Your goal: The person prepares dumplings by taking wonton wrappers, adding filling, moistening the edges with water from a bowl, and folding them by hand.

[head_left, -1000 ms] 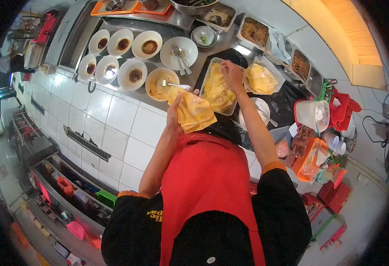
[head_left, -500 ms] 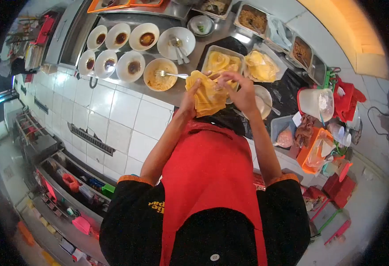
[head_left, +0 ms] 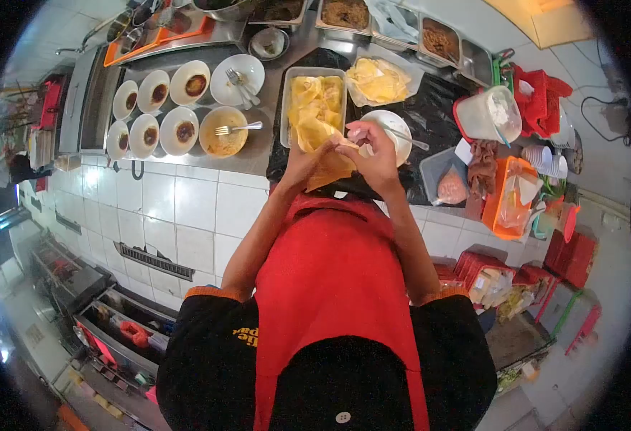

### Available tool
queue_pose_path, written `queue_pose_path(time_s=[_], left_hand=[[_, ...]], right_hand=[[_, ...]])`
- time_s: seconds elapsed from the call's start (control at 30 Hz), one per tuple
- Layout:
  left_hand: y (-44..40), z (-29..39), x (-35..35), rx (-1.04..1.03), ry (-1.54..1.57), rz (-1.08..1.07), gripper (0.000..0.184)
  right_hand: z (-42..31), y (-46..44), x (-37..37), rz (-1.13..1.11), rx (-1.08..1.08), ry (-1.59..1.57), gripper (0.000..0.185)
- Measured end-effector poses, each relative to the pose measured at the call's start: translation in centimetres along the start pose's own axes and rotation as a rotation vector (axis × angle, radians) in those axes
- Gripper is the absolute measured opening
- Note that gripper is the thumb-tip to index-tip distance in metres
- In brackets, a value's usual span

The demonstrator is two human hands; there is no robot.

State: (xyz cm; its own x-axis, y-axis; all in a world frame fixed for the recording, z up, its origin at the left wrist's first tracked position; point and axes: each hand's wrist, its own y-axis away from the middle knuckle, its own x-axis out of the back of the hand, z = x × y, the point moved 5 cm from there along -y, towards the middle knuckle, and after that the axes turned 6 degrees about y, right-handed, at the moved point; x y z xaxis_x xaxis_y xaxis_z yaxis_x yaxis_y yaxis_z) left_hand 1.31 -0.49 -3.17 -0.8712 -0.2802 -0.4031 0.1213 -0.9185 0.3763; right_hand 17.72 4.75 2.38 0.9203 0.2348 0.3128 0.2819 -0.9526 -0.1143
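My left hand (head_left: 303, 164) is closed around several thin yellow dough wrappers (head_left: 333, 172), which hang down below my fingers. My right hand (head_left: 376, 159) pinches at the wrappers' upper edge, its fingertips touching those of my left. Just beyond is a metal tray (head_left: 284, 115) with folded yellow dough pieces (head_left: 315, 97), some hidden by the wrappers I hold. To its right, more flat yellow wrappers (head_left: 378, 79) lie in an opened plastic bag. Partly behind my right hand stands a white bowl (head_left: 404, 147) with a utensil handle (head_left: 417, 144) over its rim.
Left on the steel counter are several white bowls (head_left: 179, 146) with dark sauce, a stained bowl (head_left: 217, 149) with a fork (head_left: 238, 128), and a plate (head_left: 222, 92) with cutlery. Metal food containers (head_left: 441, 39) line the back. Rightward stand a white tub (head_left: 488, 115) and an orange basket (head_left: 498, 215).
My right hand has come down from above the wrappers and now pinches their edge beside my left hand. The wrappers have turned and sit partly over the tray. The camera view has shifted.
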Motion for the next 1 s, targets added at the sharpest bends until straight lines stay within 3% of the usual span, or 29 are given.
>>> queue_pose_path(time_s=[0.1, 0.17, 0.2, 0.3, 0.4, 0.5, 0.67, 0.77, 0.93, 1.0], left_hand=[[0.4, -0.7, -0.5, 0.102, 0.165, 0.043, 0.056], [0.6, -1.0, -0.5, 0.064, 0.167, 0.042, 0.054], [0.6, -1.0, -0.4, 0.019, 0.171, 0.051, 0.052], [1.0, -1.5, -0.3, 0.035, 0.182, 0.039, 0.05], [1.6, -1.1, -0.8, 0.059, 0.131, 0.055, 0.048], [1.5, -1.5, -0.8, 0.048, 0.027, 0.025, 0.049], [2.3, -0.3, -2.5, 0.054, -0.014, -0.052, 0.05], [2.4, 0.2, -3.3, 0.031, 0.006, -0.114, 0.052], [2.3, 0.8, -2.8, -0.027, 0.004, -0.129, 0.056], [2.4, 1.1, -2.6, -0.029, 0.053, -0.094, 0.039]], right_hand=[[2.0, 1.1, 3.0, -0.118, -0.007, 0.161, 0.044], [5.8, 2.9, 4.7, 0.024, 0.107, 0.897, 0.053], [7.8, 3.8, 5.0, -0.06, -0.018, 0.93, 0.058], [10.8, 6.2, 5.1, -0.144, 0.021, 1.043, 0.057], [11.4, 7.0, 5.0, -0.185, -0.016, 1.013, 0.053], [6.2, 5.6, 5.5, -0.028, 0.057, 0.764, 0.05], [-3.2, 3.6, 3.5, -0.162, 0.207, 0.527, 0.048], [-3.5, 3.1, 2.4, -0.22, 0.278, 0.529, 0.046], [-2.7, 2.2, 2.5, -0.152, 0.211, 0.329, 0.044], [-2.0, 2.3, 2.5, -0.152, 0.119, 0.235, 0.045]])
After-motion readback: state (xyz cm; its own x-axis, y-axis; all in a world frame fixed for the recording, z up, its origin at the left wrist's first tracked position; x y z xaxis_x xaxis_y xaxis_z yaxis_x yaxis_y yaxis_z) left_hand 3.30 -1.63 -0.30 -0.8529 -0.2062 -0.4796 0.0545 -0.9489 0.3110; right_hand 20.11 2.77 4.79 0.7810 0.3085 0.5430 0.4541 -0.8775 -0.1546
